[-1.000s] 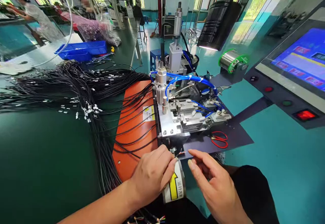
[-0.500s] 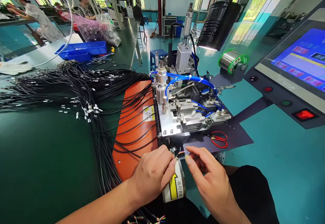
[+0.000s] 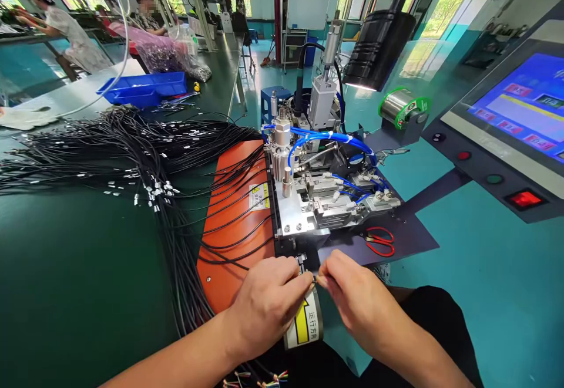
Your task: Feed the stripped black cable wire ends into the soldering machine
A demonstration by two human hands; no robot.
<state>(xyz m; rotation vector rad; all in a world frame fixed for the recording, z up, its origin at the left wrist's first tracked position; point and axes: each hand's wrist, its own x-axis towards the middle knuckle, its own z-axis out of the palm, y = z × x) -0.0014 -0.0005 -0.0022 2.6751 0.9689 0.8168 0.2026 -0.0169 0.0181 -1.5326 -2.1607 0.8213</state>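
Note:
My left hand [image 3: 275, 300] is closed in a pinch on a thin cable, whose end [image 3: 314, 279] peeks out between the fingertips. Close against it, my right hand [image 3: 355, 294] pinches the fine wires at that end; its fingertips hide most of them. Both hands are in front of the machine [image 3: 330, 194] with metal cylinders and blue air tubes. Just below my left fingers is a white label with a yellow arrow [image 3: 302, 324] on a rounded part. More cable ends with bare coloured wires [image 3: 275, 379] show at the bottom edge.
Black cables [image 3: 176, 259] lie bundled on the green table [image 3: 88, 270] and across the orange plate [image 3: 240, 185]. Red-handled scissors [image 3: 379, 241] rest right of the machine. A solder spool [image 3: 403, 108], black lamp [image 3: 379, 47] and control screen [image 3: 520, 103] stand beyond. Two people sit at the far left.
My right hand has moved left and closed on the wire ends, with its fingers turned down. My left hand keeps its pinch near the same place.

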